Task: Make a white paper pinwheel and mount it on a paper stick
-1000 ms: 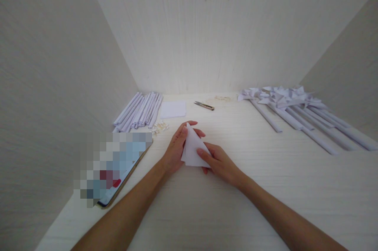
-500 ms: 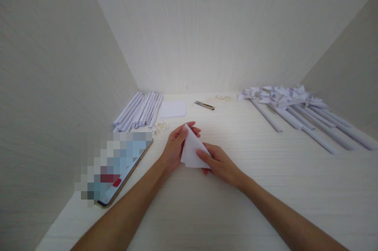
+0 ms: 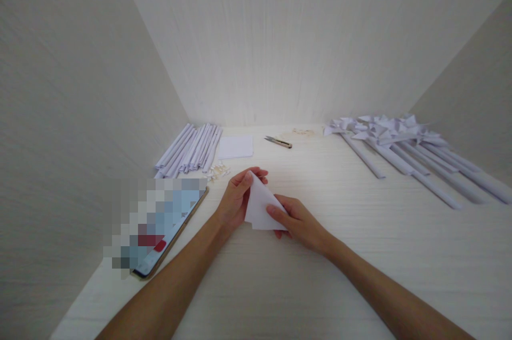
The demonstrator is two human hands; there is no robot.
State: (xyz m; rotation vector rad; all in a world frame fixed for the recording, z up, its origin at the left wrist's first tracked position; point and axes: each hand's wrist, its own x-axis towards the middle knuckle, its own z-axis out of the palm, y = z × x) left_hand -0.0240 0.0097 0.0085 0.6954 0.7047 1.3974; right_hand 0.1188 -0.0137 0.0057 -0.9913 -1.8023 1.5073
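Note:
Between my two hands is a white sheet of paper (image 3: 262, 207), folded into a triangle with its point upward. My left hand (image 3: 236, 196) pinches the top corner, the thumb lying in front and the fingers behind. The lower right corner is gripped by my right hand (image 3: 294, 218), again with the thumb on the front face. Fingers behind the paper are partly hidden. Beyond my hands, a pair of thread snips (image 3: 279, 142) and a small stack of white paper (image 3: 236, 146) lie on the table.
Rolled paper sticks (image 3: 192, 149) are piled at the left. Below them lies a phone (image 3: 172, 233), its screen partly blurred. Small pale scraps (image 3: 218, 171) sit near the sticks. Several paper pinwheels (image 3: 394, 135) on sticks are heaped at the right. Walls (image 3: 256, 52) enclose the table (image 3: 360, 286).
Both hands keep their hold on the folded paper, whose tip has dipped very slightly. The whole view has shifted a little.

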